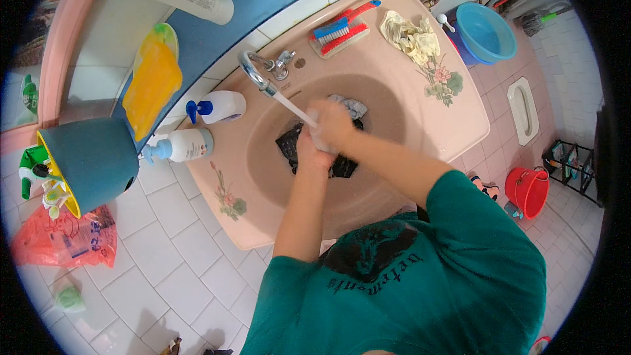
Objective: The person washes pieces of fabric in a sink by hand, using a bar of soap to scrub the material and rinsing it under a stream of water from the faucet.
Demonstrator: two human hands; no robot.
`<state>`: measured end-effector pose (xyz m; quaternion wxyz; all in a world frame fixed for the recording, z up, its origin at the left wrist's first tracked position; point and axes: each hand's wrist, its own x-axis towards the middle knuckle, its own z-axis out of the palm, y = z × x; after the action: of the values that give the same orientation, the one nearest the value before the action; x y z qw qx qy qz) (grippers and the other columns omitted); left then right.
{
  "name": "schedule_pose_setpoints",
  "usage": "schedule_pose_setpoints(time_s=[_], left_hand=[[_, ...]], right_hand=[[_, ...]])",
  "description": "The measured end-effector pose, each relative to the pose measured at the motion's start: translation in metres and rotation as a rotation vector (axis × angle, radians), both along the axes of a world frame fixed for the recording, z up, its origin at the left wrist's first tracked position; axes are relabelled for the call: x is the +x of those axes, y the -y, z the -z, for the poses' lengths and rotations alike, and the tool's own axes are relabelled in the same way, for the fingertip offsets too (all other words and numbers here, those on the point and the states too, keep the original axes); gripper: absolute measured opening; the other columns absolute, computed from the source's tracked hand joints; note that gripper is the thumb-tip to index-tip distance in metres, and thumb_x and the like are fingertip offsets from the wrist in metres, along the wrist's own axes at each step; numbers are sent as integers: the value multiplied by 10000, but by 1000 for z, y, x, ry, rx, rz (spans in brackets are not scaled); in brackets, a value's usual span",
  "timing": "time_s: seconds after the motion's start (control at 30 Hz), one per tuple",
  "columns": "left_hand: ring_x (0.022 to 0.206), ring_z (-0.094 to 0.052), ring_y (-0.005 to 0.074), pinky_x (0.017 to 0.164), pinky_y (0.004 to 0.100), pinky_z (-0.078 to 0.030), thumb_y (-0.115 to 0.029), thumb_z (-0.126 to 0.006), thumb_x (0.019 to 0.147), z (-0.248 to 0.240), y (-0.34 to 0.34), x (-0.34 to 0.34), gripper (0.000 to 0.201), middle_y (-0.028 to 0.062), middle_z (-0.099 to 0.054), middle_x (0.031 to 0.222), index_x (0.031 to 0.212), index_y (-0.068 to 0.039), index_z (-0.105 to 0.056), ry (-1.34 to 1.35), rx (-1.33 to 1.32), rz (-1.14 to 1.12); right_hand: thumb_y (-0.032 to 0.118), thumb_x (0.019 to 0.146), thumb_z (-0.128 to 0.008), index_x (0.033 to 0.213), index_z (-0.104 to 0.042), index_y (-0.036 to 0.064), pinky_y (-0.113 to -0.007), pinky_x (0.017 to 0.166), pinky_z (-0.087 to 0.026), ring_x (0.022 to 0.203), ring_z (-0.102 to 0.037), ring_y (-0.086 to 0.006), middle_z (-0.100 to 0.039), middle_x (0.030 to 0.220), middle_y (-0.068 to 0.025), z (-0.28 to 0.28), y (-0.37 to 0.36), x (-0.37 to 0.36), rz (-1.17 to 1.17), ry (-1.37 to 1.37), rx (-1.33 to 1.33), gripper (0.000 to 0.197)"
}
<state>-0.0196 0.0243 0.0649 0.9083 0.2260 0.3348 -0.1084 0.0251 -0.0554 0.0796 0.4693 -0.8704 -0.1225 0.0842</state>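
Running water (294, 106) falls from a chrome faucet (253, 69) onto my two hands, which are pressed together over the pink sink basin (263, 177). My left hand (311, 151) is closed around a whitish thing (321, 141), perhaps wet cloth, mostly hidden by the fingers. My right hand (333, 125) is closed against it from above and smeared by motion. Under them in the basin lies a black cloth (287, 144), partly covered by my hands. A grey patterned cloth (355, 106) sits just beyond my right hand.
On the counter lie a blue-and-red scrub brush (335, 29) and a crumpled cream cloth (409, 36). Two pump bottles, one with a blue pump (223, 106) and one with a pale blue pump (187, 146), stand left. A blue basin (486, 33) and red bucket (527, 192) are on the right.
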Motion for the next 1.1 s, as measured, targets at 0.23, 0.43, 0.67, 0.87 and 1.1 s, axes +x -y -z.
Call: schedule_pose_setpoints(time_s=[0.23, 0.43, 0.67, 0.87, 1.1], left_hand=[[1053, -560, 245, 901, 406, -455, -326, -416, 958, 47, -40, -25, 268, 64, -593, 1088, 1087, -117, -525, 214, -433, -104], [1107, -534, 282, 953, 440, -411, -305, -389, 948, -28, -3, -2, 338, 92, -588, 1159, 1167, -88, -530, -170, -123, -83], [1214, -462, 320, 1067, 475, -311, -101, -515, 878, -16, -56, -23, 303, 164, -541, 1238, 1157, 15, -523, -64, -130, -234], [1231, -445, 318, 1063, 452, -359, -58, -496, 921, 20, -81, -32, 313, 177, -517, 1254, 1219, 32, -468, -140, 58, -210], [1254, -408, 324, 1008, 555, -351, -412, -477, 939, -6, -37, -27, 458, 156, -479, 1308, 1278, -104, -459, -337, -1, -98]], right_hand=[[277, 781, -650, 832, -622, 69, -422, 687, -492, 789, -610, -362, -626, 851, -183, -54, -5, -52, -168, 279, 219, 217], [395, 828, -600, 949, -645, 90, -422, 744, -502, 863, -613, -368, -607, 1012, -197, 1, 9, 16, -135, -54, -197, 331], [289, 747, -737, 1276, -503, 171, -309, 837, -486, 977, -581, -205, -595, 1078, -41, -33, 44, 38, -297, -1095, 772, 590], [281, 710, -740, 1157, -569, 108, -340, 816, -485, 961, -596, -244, -633, 1016, -91, -14, 52, 36, -396, -499, 303, 509], [317, 769, -687, 854, -661, 51, -412, 771, -478, 820, -581, -349, -620, 862, -159, -7, 15, 31, -95, 206, 51, 281]])
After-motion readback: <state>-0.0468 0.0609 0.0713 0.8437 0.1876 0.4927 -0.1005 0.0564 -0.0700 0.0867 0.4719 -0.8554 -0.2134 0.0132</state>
